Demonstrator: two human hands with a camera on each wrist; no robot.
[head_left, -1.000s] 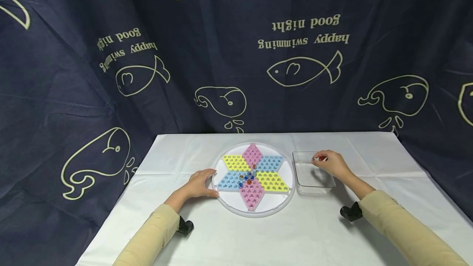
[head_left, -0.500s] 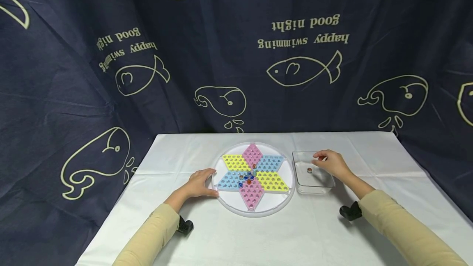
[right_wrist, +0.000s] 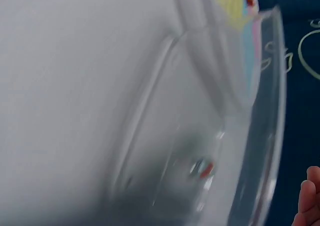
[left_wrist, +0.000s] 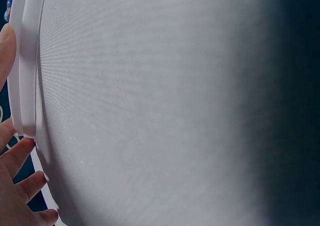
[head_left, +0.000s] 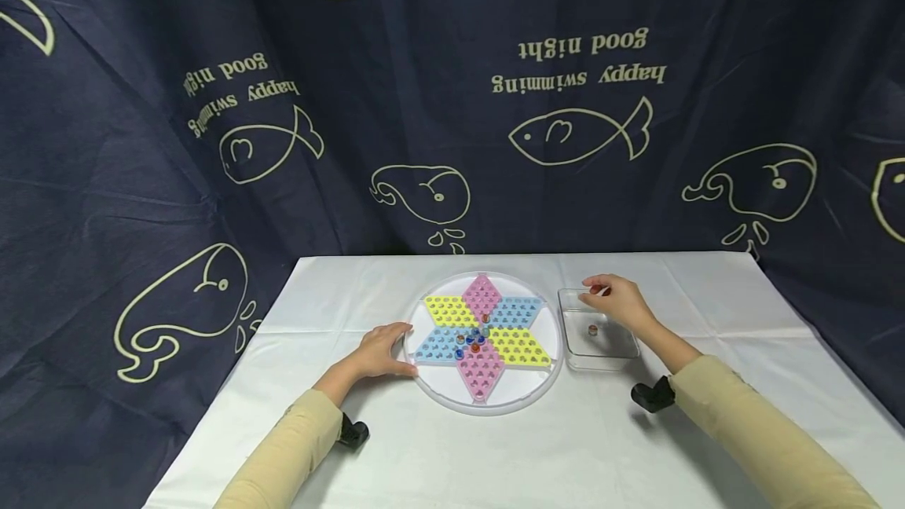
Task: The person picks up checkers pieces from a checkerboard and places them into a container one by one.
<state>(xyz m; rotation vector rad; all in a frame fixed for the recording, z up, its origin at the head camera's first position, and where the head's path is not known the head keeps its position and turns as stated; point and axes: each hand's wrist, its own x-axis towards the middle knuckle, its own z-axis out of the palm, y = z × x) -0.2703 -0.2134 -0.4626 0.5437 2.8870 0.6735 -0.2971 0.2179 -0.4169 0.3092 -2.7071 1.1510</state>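
A round white Chinese checkers board (head_left: pixel 440 389) lies on the table, its star in pink, yellow and blue. Several marbles (head_left: pixel 475 349) sit around the star's middle. My left hand (head_left: pixel 376 353) rests at the board's left rim, thumb and fingers spread along it; in the left wrist view the thumb (left_wrist: pixel 6 51) touches the rim. A clear rectangular box (head_left: pixel 601 366) stands right of the board. One marble (head_left: pixel 592 330) lies on its floor. Over the box's far part is my right hand (head_left: pixel 622 305), thumb and forefinger apart; a reddish patch inside the fingers is too small to tell.
A white cloth (head_left: pixel 523 462) covers the table. Behind it hangs a dark blue curtain (head_left: pixel 438 100) with fish and whale drawings. Black wrist cameras (head_left: pixel 654 395) stick out below both sleeves.
A marble left my right hand's fingertips and now lies in the box. The right hand then rose a little and shifted left. My left hand stayed at the board's rim.
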